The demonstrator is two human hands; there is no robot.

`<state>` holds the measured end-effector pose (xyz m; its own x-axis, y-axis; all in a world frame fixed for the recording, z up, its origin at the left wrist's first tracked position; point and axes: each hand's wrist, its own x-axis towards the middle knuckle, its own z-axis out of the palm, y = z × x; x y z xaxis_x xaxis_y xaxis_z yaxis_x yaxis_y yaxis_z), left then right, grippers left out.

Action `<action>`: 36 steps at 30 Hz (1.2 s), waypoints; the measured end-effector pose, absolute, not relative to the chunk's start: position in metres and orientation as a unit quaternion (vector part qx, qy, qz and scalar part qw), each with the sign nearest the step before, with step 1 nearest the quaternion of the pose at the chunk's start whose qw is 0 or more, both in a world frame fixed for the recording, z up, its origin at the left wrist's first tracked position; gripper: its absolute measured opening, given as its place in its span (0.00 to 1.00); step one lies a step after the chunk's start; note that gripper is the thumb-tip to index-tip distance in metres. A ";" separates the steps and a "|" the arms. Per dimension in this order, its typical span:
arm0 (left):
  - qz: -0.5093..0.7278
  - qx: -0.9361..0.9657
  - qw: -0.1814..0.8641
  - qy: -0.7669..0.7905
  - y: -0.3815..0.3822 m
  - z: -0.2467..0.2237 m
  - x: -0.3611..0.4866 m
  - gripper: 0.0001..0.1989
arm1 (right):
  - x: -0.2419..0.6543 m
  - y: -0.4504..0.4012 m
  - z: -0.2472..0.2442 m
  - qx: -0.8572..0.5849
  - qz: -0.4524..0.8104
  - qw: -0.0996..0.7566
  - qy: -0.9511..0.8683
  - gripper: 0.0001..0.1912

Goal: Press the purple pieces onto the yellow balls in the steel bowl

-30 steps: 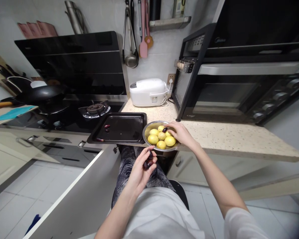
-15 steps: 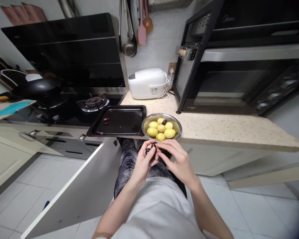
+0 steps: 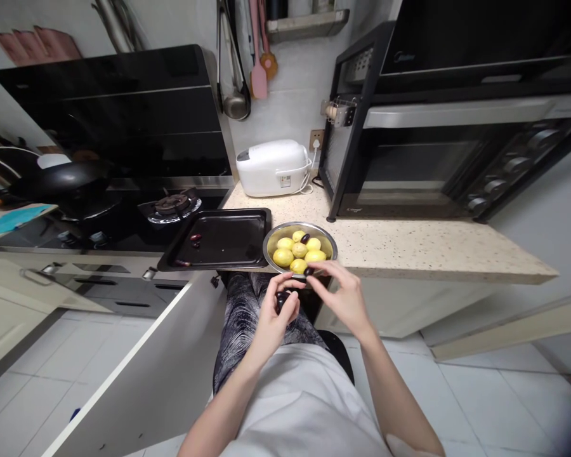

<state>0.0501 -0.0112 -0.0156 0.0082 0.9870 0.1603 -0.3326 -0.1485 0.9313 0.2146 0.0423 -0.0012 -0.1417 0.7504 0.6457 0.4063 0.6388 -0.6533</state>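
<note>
Just in front of the counter edge, my left hand [image 3: 278, 311] curls around dark, shiny grapes [image 3: 281, 301]; how many are in it is hidden. Between thumb and fingertips, my right hand [image 3: 345, 298] pinches one dark oval grape [image 3: 309, 271] at the near rim of a metal bowl [image 3: 334, 246]. Several yellow lemons [image 3: 282, 257] fill that bowl, and another dark grape [image 3: 305, 238] lies on top of them. To the left, a black baking tray [image 3: 233, 238] carries a few small dark-red grapes [image 3: 196, 237] on its left side.
Behind the bowl stands a white rice cooker [image 3: 273, 168]. A black oven [image 3: 419, 165] occupies the counter's right side. On the left are a gas burner [image 3: 172, 204] and a wok [image 3: 61, 181]. A cabinet door [image 3: 157, 368] stands open beside my legs.
My right hand has moved apart from my left, up to the bowl's near rim, with one grape in its fingertips. My left hand still holds dark grapes. The whole view has shifted slightly.
</note>
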 end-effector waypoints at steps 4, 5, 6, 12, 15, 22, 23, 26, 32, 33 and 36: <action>0.607 0.470 0.526 0.365 -0.010 -0.015 0.048 0.21 | 0.220 0.083 -0.005 -0.471 0.114 0.533 -0.694 0.10; 0.605 0.472 0.526 0.367 -0.010 -0.014 0.048 0.21 | 0.220 0.091 -0.005 -0.482 0.100 0.526 -0.693 0.10; 0.602 0.475 0.526 0.367 -0.010 -0.014 0.048 0.21 | 0.219 0.098 -0.005 -0.494 0.086 0.517 -0.694 0.10; 0.595 0.484 0.522 0.372 -0.010 -0.013 0.046 0.19 | 0.207 0.116 -0.005 -0.555 0.035 0.431 -0.711 0.07; 0.597 0.485 0.520 0.371 -0.010 -0.013 0.045 0.19 | 0.205 0.117 -0.006 -0.571 0.019 0.404 -0.715 0.06; 0.588 0.481 0.532 0.373 -0.010 -0.014 0.046 0.20 | 0.208 0.118 -0.007 -0.579 0.010 0.391 -0.715 0.08; 0.589 0.480 0.534 0.372 -0.010 -0.014 0.046 0.19 | 0.208 0.118 -0.007 -0.577 0.008 0.397 -0.714 0.08; 0.596 0.476 0.534 0.364 -0.009 -0.014 0.044 0.19 | 0.210 0.110 -0.004 -0.555 -0.003 0.424 -0.716 0.10; 0.627 0.443 0.529 0.360 -0.007 -0.013 0.046 0.19 | 0.205 0.056 0.007 -0.426 0.051 0.516 -0.741 0.07; 0.635 0.435 0.527 0.361 -0.007 -0.012 0.046 0.20 | 0.203 0.045 0.009 -0.404 0.067 0.521 -0.749 0.07; 0.645 0.409 0.529 0.371 -0.009 -0.011 0.047 0.22 | 0.198 0.017 0.016 -0.351 0.105 0.498 -0.786 0.08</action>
<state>0.0474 -0.0094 -0.0107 -0.1058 0.9852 0.1352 -0.3786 -0.1656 0.9106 0.1977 0.0171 0.0162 -0.2571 0.6573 0.7084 0.4474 0.7307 -0.5156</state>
